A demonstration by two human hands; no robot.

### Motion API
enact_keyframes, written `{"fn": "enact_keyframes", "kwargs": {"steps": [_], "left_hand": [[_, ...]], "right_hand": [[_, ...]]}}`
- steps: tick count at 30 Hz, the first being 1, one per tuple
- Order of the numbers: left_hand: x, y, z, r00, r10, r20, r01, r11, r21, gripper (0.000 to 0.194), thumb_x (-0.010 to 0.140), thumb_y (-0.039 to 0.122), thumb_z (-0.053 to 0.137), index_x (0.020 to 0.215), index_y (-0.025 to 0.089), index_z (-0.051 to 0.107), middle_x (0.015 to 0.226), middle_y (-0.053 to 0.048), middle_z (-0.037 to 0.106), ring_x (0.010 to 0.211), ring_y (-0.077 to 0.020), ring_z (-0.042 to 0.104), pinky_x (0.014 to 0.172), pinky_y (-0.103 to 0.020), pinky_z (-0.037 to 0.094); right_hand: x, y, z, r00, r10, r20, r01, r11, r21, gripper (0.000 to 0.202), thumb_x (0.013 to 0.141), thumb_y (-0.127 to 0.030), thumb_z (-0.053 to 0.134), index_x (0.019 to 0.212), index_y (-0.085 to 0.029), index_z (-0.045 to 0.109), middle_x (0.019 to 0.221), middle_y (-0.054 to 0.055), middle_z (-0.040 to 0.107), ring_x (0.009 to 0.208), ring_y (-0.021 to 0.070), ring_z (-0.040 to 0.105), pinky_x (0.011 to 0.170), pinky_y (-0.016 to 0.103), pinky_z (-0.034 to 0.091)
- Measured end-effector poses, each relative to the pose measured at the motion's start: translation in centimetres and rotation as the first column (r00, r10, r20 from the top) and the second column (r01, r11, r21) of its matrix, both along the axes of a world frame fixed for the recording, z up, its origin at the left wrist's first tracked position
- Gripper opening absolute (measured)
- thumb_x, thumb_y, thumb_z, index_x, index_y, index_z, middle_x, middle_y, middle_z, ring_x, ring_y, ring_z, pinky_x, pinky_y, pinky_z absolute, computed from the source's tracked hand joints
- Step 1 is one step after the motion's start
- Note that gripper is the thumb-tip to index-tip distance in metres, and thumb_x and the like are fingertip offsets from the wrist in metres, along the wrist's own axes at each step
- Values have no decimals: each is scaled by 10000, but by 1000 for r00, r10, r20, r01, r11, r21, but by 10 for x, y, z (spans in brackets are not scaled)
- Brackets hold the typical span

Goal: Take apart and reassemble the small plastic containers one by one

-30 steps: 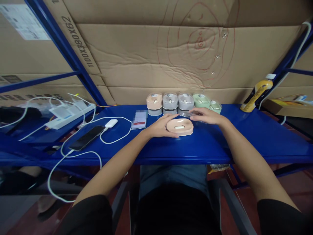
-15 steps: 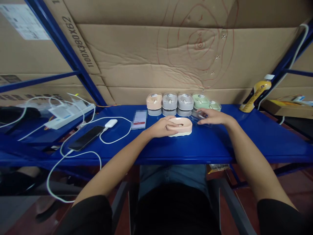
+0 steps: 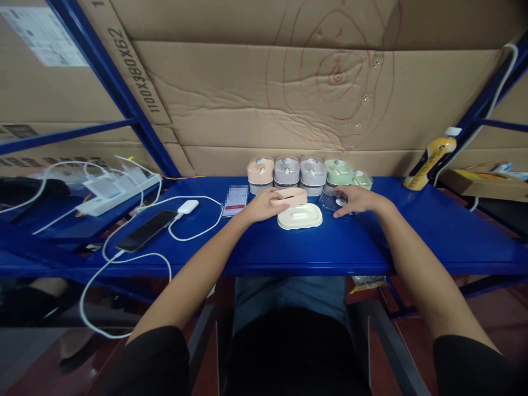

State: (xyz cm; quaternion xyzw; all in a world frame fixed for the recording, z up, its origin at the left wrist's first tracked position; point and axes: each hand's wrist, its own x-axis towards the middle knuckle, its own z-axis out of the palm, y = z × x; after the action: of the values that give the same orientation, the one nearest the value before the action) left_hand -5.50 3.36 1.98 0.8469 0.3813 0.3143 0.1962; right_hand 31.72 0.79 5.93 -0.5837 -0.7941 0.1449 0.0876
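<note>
In my left hand (image 3: 266, 205) is a peach-coloured oval box body (image 3: 295, 196), pinched at its left end and tilted above the table. Just in front of it, a cream oval base (image 3: 300, 216) with a raised middle lies flat on the blue table (image 3: 272, 250). My right hand (image 3: 353, 200) curls thumb and fingers around the right part of a clear plastic lid (image 3: 329, 203), which rests low at the tabletop. Behind both hands stands a row of closed soap-box-like cases: a peach case (image 3: 260, 171), two grey cases (image 3: 286, 171) and green cases (image 3: 339, 169).
A phone with a lit screen (image 3: 235, 199) lies left of my left hand. Farther left are a dark phone (image 3: 146, 231), a white charging case (image 3: 188, 207), looping cables and a power strip (image 3: 117, 197). A yellow drink bottle (image 3: 433, 159) leans at the back right. Cardboard (image 3: 231, 99) walls the back.
My left hand has lifted the peach box body off the cream base and back a little, uncovering the base. My right hand stays at the clear lid, shifted only slightly.
</note>
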Motion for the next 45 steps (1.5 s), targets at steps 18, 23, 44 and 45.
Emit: {"fn": "enact_keyframes", "kwargs": {"steps": [18, 23, 44, 45], "left_hand": [[5, -15, 6, 992, -119, -32, 122, 989, 83, 509, 848, 526, 796, 1228, 189, 764, 1459, -160, 625, 1380, -347, 631, 1239, -533, 476], [19, -29, 3, 973, -216, -83, 220, 975, 36, 604, 813, 537, 837, 1320, 229, 725, 1482, -140, 609, 1405, -362, 618, 1258, -558, 461], [22, -26, -9, 977, -205, -57, 200, 976, -81, 1271, 692, 532, 947, 1725, 202, 285, 1730, -244, 408, 1594, -499, 417, 1290, -679, 390], [22, -24, -11, 979, -203, -32, 199, 975, -94, 1319, 665, 564, 969, 1727, 200, 276, 1736, -255, 395, 1600, -505, 405, 1293, -688, 376]], "right_hand": [[1, 4, -3, 997, 51, 61, -51, 999, 10, 1025, 650, -619, 955, 1553, -248, 645, 1485, 153, 720, 1341, 436, 689, 1144, 560, 555], [3, 5, -5, 996, 56, 69, -56, 998, 4, 1035, 662, -667, 927, 1560, -244, 637, 1514, 152, 700, 1370, 439, 670, 1171, 565, 538], [-31, -26, 14, 975, 167, -145, -109, 935, 338, 877, 781, -644, 858, 1533, -239, 660, 1379, 147, 734, 1223, 401, 704, 1098, 563, 548], [-36, -28, 13, 956, 233, -175, -162, 924, 347, 852, 789, -625, 862, 1533, -262, 661, 1380, 134, 728, 1223, 389, 701, 1100, 563, 548]]}}
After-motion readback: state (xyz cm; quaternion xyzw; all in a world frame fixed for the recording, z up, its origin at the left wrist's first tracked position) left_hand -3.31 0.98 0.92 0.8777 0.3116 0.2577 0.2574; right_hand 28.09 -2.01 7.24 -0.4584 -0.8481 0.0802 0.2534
